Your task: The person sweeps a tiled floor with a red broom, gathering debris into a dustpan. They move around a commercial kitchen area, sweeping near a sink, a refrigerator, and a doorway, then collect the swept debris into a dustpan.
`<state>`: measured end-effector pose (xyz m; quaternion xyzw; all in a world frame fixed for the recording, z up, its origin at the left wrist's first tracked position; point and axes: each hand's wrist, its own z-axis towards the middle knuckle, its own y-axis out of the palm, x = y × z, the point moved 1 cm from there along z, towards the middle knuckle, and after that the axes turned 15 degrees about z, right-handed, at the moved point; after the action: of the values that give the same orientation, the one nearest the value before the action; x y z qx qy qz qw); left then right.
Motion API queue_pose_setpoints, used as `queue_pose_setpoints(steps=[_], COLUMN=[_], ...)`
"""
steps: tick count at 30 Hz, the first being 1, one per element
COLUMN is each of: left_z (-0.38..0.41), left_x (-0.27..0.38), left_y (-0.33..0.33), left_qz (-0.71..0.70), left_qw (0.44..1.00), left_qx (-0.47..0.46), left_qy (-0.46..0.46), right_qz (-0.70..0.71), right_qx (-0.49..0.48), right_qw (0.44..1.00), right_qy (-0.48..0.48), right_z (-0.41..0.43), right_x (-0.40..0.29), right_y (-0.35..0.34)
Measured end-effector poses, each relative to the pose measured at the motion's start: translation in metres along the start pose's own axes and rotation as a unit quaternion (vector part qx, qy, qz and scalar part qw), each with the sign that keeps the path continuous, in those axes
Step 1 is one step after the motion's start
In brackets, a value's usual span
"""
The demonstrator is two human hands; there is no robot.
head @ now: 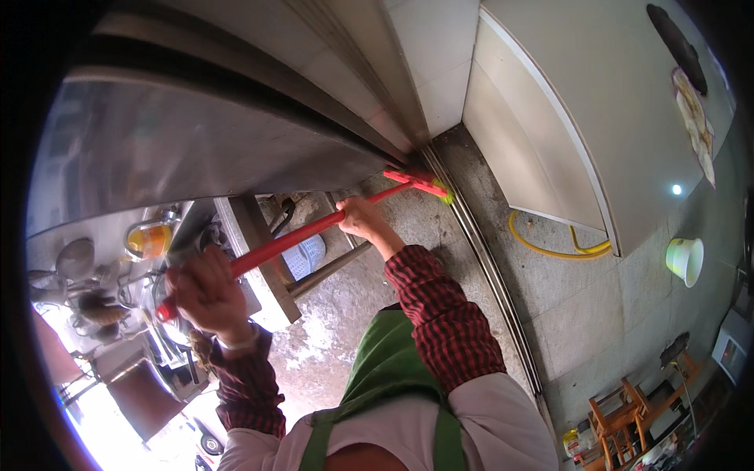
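Note:
With both hands I hold a long-handled floor brush. My left hand (209, 291) is closed around the top end of its red handle (277, 242). Farther down the handle, my right hand (360, 218) grips it with the arm stretched forward. The red brush head (417, 181) with yellow-green bristles (446, 193) rests at a metal floor track (492, 271), by the corner under a stainless steel panel (224, 141). Part of the bristles is hidden behind the head. Checked sleeves cover both forearms, and a green apron (392, 353) hangs in front of me.
A blue plastic basket (304, 256) stands behind a steel frame leg (259, 259). Right of the track are a pale cabinet (530, 118), a yellow hose (559, 252), a white bucket (685, 260) and a wooden chair (618, 415). Pans and utensils (76, 259) crowd the left.

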<state>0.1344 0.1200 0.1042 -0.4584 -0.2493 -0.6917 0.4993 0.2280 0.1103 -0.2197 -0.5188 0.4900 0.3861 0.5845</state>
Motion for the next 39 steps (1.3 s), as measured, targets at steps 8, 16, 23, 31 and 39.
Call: queue_pose_setpoints(steps=[8, 16, 23, 31, 39], left_z=[0.012, 0.015, -0.022, -0.005, -0.188], left_x=[-0.073, 0.038, -0.020, 0.055, -0.014], left_y=[-0.083, -0.099, -0.038, -0.033, 0.044], left_qz=[-0.086, -0.033, -0.143, -0.101, 0.262], left_qw=[0.978, 0.998, 0.970, 0.967, 0.845], left_qx=[-0.021, -0.043, -0.194, -0.223, -0.465], left_qy=[-0.187, 0.021, -0.012, -0.074, 0.021], right_qz=[-0.021, 0.107, 0.022, 0.052, 0.088], right_qx=[0.026, 0.022, 0.169, 0.064, -0.003], right_qw=[0.996, 0.994, 0.985, 0.988, 0.995], right_qy=[0.082, 0.001, -0.039, 0.131, -0.046], right_z=[-0.041, -0.026, -0.064, -0.136, -0.247], right_x=[0.016, -0.073, 0.018, -0.086, -0.290], right_y=[0.063, 0.057, 0.048, -0.030, -0.152])
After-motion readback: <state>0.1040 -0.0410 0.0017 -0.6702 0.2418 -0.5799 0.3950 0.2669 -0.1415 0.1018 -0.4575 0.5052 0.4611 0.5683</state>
